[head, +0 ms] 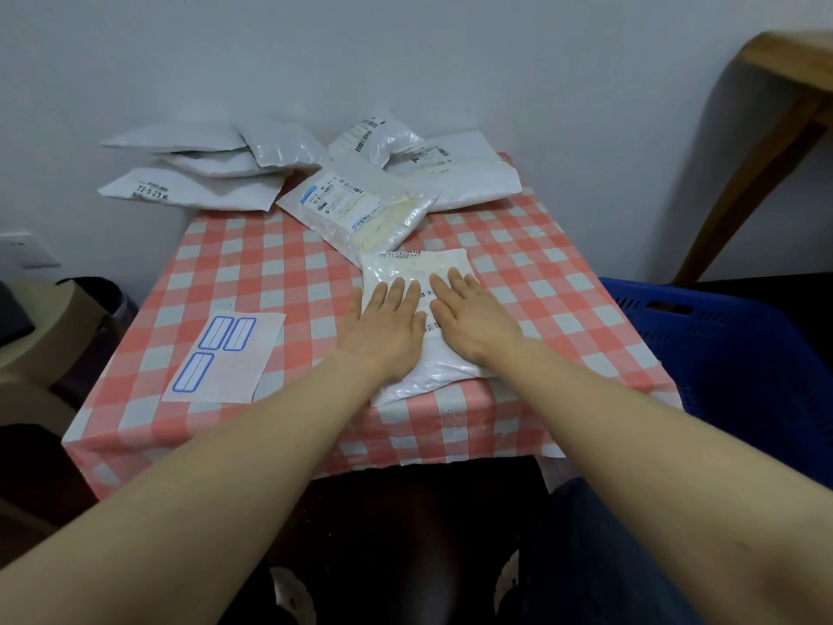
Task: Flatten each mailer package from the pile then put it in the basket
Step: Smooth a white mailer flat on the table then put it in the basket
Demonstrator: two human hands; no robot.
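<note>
- White plastic mailer (417,266) lies at the front edge of the desk (270,272). The left hand (387,327) and the right hand (475,318) press on it, fingers (396,293) straight, gripping nothing.
- Flattening seems underway; the pile (315,173) along the desk's back edge is left to do.
- Blue basket (721,349) stands just beside the desk's right edge, the way there open; its inside is hidden.

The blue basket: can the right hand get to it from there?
Probably yes. The blue basket stands beside the checked table on the same side as the right hand, and nothing stands between them. Right now that hand lies flat on the mailer.
</note>
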